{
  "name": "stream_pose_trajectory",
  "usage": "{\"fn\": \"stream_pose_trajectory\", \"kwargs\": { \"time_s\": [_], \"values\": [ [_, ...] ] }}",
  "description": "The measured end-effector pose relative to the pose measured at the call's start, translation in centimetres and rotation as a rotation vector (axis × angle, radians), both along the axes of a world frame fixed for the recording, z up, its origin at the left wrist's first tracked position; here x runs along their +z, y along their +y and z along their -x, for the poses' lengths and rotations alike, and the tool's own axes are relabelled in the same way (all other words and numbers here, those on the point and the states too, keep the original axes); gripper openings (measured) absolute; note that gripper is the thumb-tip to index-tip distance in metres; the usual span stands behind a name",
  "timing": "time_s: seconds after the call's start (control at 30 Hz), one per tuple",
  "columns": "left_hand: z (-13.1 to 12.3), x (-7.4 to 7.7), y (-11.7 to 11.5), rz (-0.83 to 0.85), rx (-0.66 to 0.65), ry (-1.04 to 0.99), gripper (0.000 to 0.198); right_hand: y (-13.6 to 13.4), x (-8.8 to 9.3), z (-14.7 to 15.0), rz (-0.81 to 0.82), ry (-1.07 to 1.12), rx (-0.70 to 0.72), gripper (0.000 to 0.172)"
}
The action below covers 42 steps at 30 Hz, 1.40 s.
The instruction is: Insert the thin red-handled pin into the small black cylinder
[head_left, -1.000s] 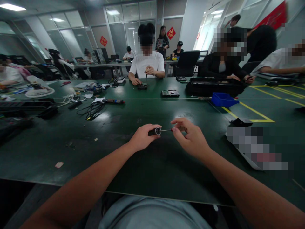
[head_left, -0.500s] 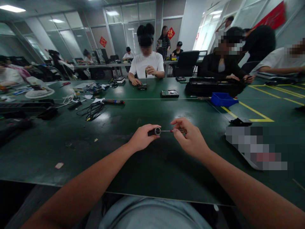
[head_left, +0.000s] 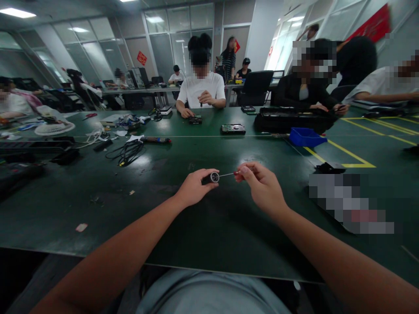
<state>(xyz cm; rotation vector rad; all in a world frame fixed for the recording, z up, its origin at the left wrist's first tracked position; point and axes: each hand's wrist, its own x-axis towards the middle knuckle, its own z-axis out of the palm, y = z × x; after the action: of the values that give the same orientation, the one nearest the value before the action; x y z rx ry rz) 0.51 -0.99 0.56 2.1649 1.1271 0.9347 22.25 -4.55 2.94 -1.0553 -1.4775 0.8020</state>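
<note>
My left hand is closed around a small black cylindrical part, whose round, silver-rimmed end faces me. A screwdriver with a thin metal shaft and a reddish collar is pinched in my right hand; the fingers cover most of its handle. The shaft's tip meets the side of the cylindrical part near the rim, though the exact contact point is too small to make out. Both hands are just above the green tabletop.
Ahead lie a circuit-board device, a black cable and a blue tray. A blurred-out pale object rests at the right. Across the table, one person in white works with a screwdriver; another in black sits by a long black casing.
My right fingers have closed further around the screwdriver's handle, and the handle end has risen slightly so the shaft slants. My left hand and the cylindrical part have shifted slightly left.
</note>
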Motion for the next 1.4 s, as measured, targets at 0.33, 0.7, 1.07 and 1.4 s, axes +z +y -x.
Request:
{"fn": "stream_pose_trajectory", "kwargs": {
  "time_s": [0.33,0.7,1.07,1.4],
  "values": [
    [-0.2,-0.1,0.2,-0.048,-0.108,-0.026,0.038,2.1,-0.7,-0.7,0.403,0.506,0.052,0.034],
    [-0.1,0.2,-0.1,-0.033,-0.055,0.038,0.04,1.4,-0.9,-0.8,0.052,0.151,-0.087,0.027],
    [-0.1,0.3,-0.1,-0.05,-0.071,0.084,0.04,-0.1,0.8,-0.6,-0.041,-0.263,-0.183,0.03],
    [0.0,0.1,0.0,-0.033,-0.063,0.086,0.039,-0.1,0.5,-1.0,-0.129,-0.324,-0.026,0.018]
  ]
}}
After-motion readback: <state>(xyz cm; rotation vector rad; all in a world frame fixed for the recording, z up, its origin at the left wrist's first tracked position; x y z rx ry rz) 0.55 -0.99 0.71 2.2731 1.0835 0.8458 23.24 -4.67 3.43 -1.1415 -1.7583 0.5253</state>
